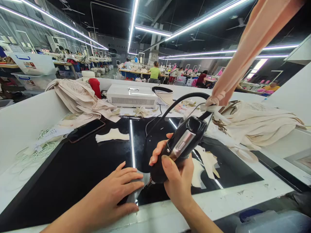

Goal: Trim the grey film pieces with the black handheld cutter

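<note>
Above a black surface (pixel 73 181), the right hand (pixel 178 181) is gripping a tool (pixel 183 142), its tip pointing down beside the left hand (pixel 115 189), whose fingers are lying outstretched on a sheer piece (pixel 146 177).

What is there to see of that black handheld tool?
The black tool slants in the right hand, its body shiny and plastic-looking, with a silvery panel. Its narrow metallic tip points down near the left hand; whether it touches the black surface is unclear. A black cord leaves its upper end, near a knotted peach cloth strip.
</note>
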{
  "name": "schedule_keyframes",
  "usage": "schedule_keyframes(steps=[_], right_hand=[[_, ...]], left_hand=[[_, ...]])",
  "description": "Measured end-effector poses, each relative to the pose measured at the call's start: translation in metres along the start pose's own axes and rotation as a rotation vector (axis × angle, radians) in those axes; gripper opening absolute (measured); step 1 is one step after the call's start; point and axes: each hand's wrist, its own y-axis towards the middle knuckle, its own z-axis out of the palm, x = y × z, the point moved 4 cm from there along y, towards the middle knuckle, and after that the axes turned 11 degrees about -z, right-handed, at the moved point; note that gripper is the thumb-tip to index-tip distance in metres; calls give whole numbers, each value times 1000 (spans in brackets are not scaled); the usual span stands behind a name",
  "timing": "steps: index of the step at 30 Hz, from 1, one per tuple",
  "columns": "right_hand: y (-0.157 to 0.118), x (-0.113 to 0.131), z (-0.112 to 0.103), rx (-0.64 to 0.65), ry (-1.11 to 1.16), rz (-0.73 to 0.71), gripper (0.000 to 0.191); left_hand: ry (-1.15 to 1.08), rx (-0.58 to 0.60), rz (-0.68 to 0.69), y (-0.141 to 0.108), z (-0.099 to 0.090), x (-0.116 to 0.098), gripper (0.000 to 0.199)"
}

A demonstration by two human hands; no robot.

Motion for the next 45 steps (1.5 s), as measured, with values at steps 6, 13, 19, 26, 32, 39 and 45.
schedule_keyframes(steps=[6, 13, 19, 26, 32, 39, 45], right_hand=[[8, 3, -11, -34, -42, -32, 34], [17, 7, -18, -124, -87, -60, 34], [17, 6, -14, -121, -66, -58, 35], [11, 4, -13, -103, -67, -33, 41], [12, 4, -13, -122, -72, -49, 38], [9, 3, -13, -96, -91, -70, 36], [14, 8, -18, -132, -90, -88, 37]], left_hand=[[3, 29, -27, 1, -3, -4, 49], [5, 94, -64, 3, -3, -11, 48], [-9, 115, -84, 3, -3, -10, 48], [-17, 98, -66, 4, -3, -11, 47], [-26, 93, -59, 3, -4, -13, 46], [-21, 88, -54, 3, -4, -12, 46], [-35, 87, -63, 3, -3, -11, 46]])
